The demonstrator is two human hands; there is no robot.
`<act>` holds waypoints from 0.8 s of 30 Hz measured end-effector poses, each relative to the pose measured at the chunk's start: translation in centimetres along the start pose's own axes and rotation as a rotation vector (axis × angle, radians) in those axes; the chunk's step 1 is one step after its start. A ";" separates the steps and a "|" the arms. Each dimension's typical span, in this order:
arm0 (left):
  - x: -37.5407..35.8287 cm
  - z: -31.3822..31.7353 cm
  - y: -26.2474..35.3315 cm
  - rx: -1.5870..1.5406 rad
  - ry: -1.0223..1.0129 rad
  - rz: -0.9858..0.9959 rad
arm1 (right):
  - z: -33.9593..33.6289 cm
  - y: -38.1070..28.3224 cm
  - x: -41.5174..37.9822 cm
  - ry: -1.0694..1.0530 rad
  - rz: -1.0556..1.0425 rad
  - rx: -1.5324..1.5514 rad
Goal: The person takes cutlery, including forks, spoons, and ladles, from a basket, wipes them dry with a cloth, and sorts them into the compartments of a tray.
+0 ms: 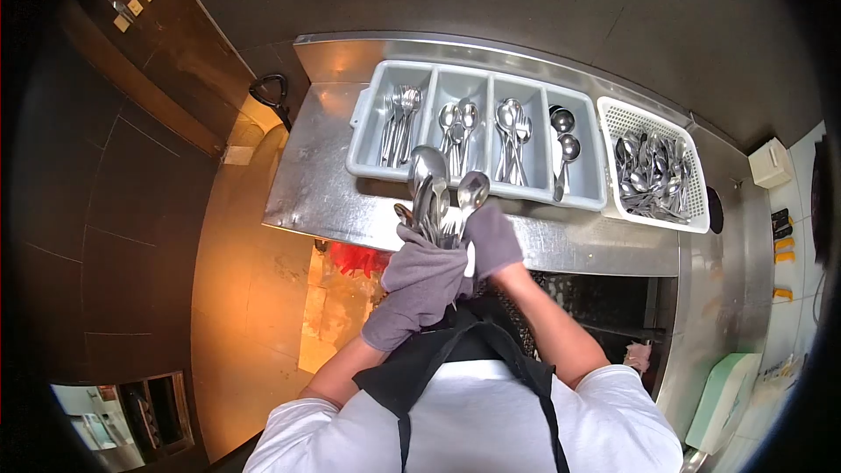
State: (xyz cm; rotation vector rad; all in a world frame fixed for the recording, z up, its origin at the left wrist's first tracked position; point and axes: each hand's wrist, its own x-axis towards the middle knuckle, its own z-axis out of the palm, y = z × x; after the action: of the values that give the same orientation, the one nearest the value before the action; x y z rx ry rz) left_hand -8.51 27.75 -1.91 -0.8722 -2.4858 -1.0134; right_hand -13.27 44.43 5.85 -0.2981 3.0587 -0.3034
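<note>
Grey cloth (pixel 394 324) wraps my left hand (pixel 425 267), whose fingers are closed around an upright bundle of cutlery (pixel 427 201). A large serving spoon (pixel 427 165) tops that bundle, with forks and smaller spoons beside it. Also covered in grey cloth, my right hand (pixel 493 241) is closed on a spoon (pixel 474 191), bowl upward, just right of the bundle. Both hands are in front of a grey divided cutlery tray (pixel 359 147). Its compartments hold forks (pixel 402 123), spoons (pixel 457 133), more spoons and forks (pixel 513 136), and ladles (pixel 565 144). The cloth hides my fingers.
A white perforated basket (pixel 611 123) full of mixed cutlery (pixel 653 175) stands right of the tray. Both rest on a steel counter (pixel 324 184) with a raised back edge. Something red (pixel 355 258) lies below its front edge. A green-and-white box (pixel 723 403) is at lower right.
</note>
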 end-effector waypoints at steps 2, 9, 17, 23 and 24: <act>-0.8 1.2 -0.5 -0.096 0.025 -0.093 | 0.3 3.0 1.4 0.496 -0.091 -0.131; 3.3 -5.3 4.3 -0.240 -0.238 -0.090 | -2.6 1.2 1.4 0.124 -0.253 -0.524; 2.2 -3.8 3.1 -0.289 0.125 0.042 | 2.3 5.0 3.5 0.758 0.039 0.575; 0.3 -3.8 1.5 -0.129 -0.107 -0.062 | -0.1 -2.7 0.5 -0.014 -0.189 -0.381; 0.1 -3.5 1.3 -0.148 -0.099 -0.062 | 0.5 -1.9 0.7 0.078 -0.110 -0.140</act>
State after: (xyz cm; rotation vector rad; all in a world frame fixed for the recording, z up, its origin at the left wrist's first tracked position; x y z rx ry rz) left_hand -7.54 26.04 1.22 -0.9146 -2.5602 -1.2165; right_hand -13.56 42.35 5.70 -0.4743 3.1526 -0.1078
